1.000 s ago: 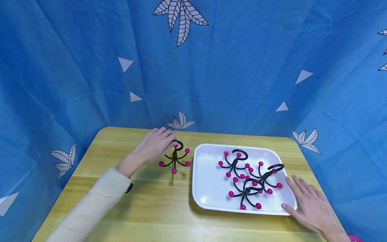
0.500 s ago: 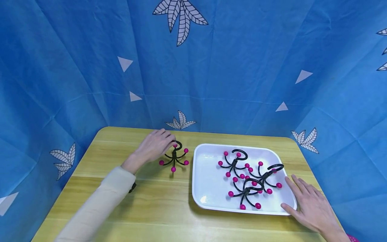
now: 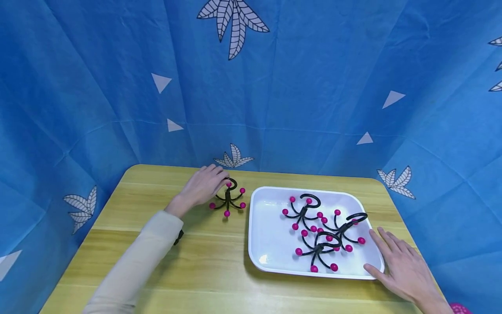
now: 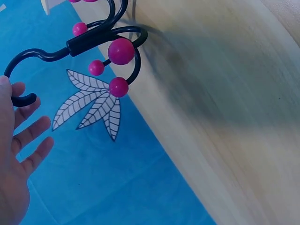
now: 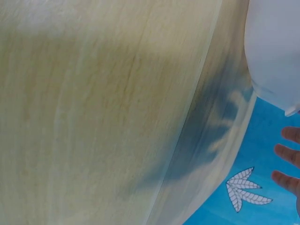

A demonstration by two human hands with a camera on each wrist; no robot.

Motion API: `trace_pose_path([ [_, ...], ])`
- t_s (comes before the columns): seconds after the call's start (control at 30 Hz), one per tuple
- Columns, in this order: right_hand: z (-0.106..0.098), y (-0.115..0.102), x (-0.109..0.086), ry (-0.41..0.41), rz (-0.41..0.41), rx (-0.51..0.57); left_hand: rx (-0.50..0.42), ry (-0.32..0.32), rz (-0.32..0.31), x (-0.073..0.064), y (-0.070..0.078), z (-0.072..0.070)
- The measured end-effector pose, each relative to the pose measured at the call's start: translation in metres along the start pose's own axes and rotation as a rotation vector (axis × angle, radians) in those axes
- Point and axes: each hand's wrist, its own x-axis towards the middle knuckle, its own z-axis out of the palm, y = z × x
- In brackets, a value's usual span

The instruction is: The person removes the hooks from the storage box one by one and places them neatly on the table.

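My left hand (image 3: 201, 185) pinches the curved top of a black claw hook hanger (image 3: 228, 197) with pink ball tips, left of the white tray. In the left wrist view, the hanger's hook (image 4: 35, 53) runs to the thumb and forefinger, and the other fingers (image 4: 35, 133) are spread loosely. The white tray (image 3: 270, 250) holds three similar hangers: one at the back (image 3: 303, 213), one at the right (image 3: 345, 227) and one in front (image 3: 319, 248). My right hand (image 3: 405, 268) rests at the tray's right rim, fingers extended; in the right wrist view only some fingertips (image 5: 293, 154) show.
The wooden table (image 3: 188, 270) ends at the back against a blue curtain (image 3: 274, 87) with leaf prints. A small black object (image 3: 178, 237) shows beside the left sleeve (image 3: 137, 257). A pink thing (image 3: 459, 308) sits at the lower right edge.
The left forearm has shifted right, and the gripped hanger has moved slightly up in the head view. The right hand and tray stay essentially where they were.
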Motion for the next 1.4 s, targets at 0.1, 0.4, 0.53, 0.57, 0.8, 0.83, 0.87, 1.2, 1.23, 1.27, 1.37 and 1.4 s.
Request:
trace_pose_path([
  [0.1, 0.001, -0.001, 0.000, -0.008, -0.003, 0.001, 0.005, -0.006, -0.008, 0.000, -0.003, 0.002],
  [0.4, 0.002, -0.002, -0.001, -0.020, 0.002, 0.004, 0.006, 0.010, -0.020, -0.002, -0.010, 0.007],
  [0.53, 0.003, -0.003, -0.001, -0.013, 0.002, 0.005, 0.002, 0.014, -0.020, -0.003, -0.010, 0.008],
  [0.57, 0.003, -0.003, -0.001, -0.010, 0.001, 0.007, -0.002, 0.011, -0.021, -0.004, -0.011, 0.007],
  [0.8, 0.003, -0.005, 0.002, -0.032, 0.000, 0.003, -0.014, -0.028, -0.047, -0.006, -0.012, 0.001],
  [0.83, 0.003, -0.006, 0.002, -0.035, 0.002, 0.000, -0.018, -0.028, -0.048, -0.006, -0.011, -0.002],
  [0.87, 0.002, -0.006, 0.002, -0.036, 0.003, -0.001, -0.020, -0.027, -0.044, -0.005, -0.011, -0.004],
  [1.2, 0.001, -0.002, 0.002, -0.013, -0.011, -0.001, 0.069, -0.020, 0.040, 0.009, 0.016, -0.028],
  [1.23, 0.001, -0.001, 0.002, -0.010, -0.013, 0.000, 0.064, -0.016, 0.050, 0.010, 0.019, -0.029],
  [1.27, 0.000, -0.001, 0.002, -0.006, -0.015, 0.001, 0.059, -0.014, 0.063, 0.012, 0.023, -0.030],
  [1.37, 0.000, 0.000, 0.001, 0.007, -0.022, 0.007, 0.045, -0.013, 0.100, 0.018, 0.033, -0.029],
  [1.4, 0.000, 0.001, 0.001, 0.012, -0.026, 0.010, 0.037, -0.014, 0.109, 0.019, 0.037, -0.028],
])
